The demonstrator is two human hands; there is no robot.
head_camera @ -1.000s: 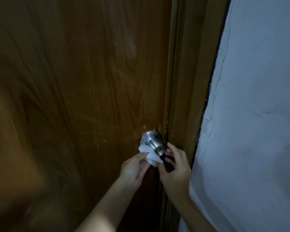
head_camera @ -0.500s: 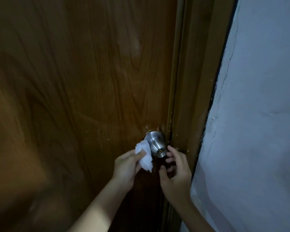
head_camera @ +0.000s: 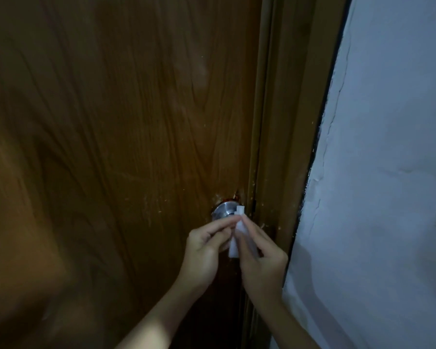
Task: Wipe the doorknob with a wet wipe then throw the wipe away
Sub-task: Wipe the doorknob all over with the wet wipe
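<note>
1. Left hand (head_camera: pixel 203 250): raised from the lower frame on a bare forearm, fingers curled, thumb and forefinger pinched on the wet wipe (head_camera: pixel 234 244).
2. Right hand (head_camera: pixel 261 258): held just beside the left, fingertips closed on the same wipe, forearm bare.

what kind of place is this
Probably indoors in a dim home, at a closed room door: a wood-grain door with a metal doorknob, its frame, and a cracked painted wall beside it.
</note>
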